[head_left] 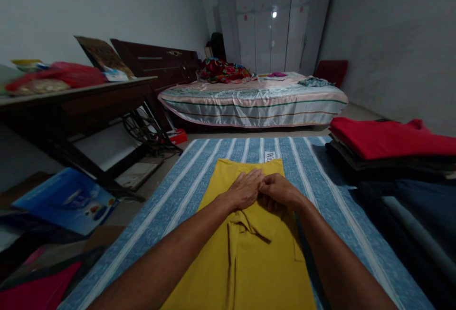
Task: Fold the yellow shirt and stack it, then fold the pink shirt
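Now | yellow cloth [245,257], soft and smooth, lies at bottom middle of the frame on a blue striped sheet [171,196] | white tag [270,156] above it, letters cut off, can't read | left hand [245,188] grip open, flat on it | right hand [280,191] grip closed on its bunched fold

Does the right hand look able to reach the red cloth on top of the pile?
Probably yes. The right hand rests on the yellow garment, and the red cloth tops the pile on that side; only striped sheet lies between.
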Action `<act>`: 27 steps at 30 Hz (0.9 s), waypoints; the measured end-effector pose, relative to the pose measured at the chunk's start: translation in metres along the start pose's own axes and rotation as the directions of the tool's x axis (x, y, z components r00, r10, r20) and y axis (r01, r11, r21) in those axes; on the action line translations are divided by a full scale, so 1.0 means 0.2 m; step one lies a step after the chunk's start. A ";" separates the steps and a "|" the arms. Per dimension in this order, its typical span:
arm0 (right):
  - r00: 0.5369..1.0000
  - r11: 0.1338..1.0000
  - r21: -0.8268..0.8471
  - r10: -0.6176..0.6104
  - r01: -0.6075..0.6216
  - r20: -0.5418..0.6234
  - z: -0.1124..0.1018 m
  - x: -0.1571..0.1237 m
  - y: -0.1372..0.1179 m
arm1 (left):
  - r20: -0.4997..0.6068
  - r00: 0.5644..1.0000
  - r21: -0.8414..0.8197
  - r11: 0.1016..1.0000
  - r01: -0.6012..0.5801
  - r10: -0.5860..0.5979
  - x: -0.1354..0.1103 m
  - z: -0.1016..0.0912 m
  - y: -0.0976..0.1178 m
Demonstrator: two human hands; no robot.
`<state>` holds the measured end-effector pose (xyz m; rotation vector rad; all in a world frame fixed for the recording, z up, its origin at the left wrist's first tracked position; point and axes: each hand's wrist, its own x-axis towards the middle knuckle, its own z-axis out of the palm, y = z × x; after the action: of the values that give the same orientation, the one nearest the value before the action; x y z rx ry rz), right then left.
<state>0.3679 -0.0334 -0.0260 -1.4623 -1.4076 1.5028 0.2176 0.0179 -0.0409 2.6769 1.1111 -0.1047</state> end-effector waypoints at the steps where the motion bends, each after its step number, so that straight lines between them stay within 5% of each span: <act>1: 1.000 1.000 -0.004 0.012 -0.012 0.015 0.00 0.00 0.01 | -0.003 1.000 0.007 1.000 -0.004 0.004 0.00 0.00 0.00; 9: 1.000 0.999 0.033 0.015 -0.016 0.025 -0.02 0.00 0.02 | -0.051 0.998 -0.007 1.000 -0.024 0.023 -0.01 0.01 -0.02; 16: 0.998 0.998 0.047 0.037 -0.040 0.052 -0.03 -0.03 0.00 | -0.286 0.957 -0.024 0.999 0.043 -0.048 0.00 -0.08 -0.04; 19: 0.996 0.991 0.136 -0.008 0.021 -0.094 -0.08 -0.03 -0.02 | -0.303 0.946 -0.014 0.993 0.120 -0.118 -0.01 -0.11 -0.07; 21: 0.936 0.976 0.159 -0.090 0.151 -0.339 -0.11 -0.02 -0.03 | -0.314 0.936 -0.022 0.986 0.164 -0.162 -0.02 -0.12 -0.10; 23: 0.821 0.957 0.038 -0.228 0.289 -0.524 -0.12 0.00 -0.03 | -0.324 0.926 -0.017 0.980 0.197 -0.192 -0.03 -0.12 -0.12; 25: 0.747 0.909 -0.210 -0.416 0.361 -0.519 -0.09 0.01 -0.02 | -0.327 0.916 0.006 0.969 0.248 -0.232 -0.04 -0.12 -0.15; 27: 0.752 0.794 -0.479 -0.562 0.374 -0.345 -0.03 0.02 0.00 | -0.335 0.897 0.033 0.947 0.319 -0.290 -0.05 -0.11 -0.18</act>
<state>0.3727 -0.0276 -0.0272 -1.4024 -1.6450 0.5076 0.1845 0.0413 -0.0251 2.6339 1.6608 0.2524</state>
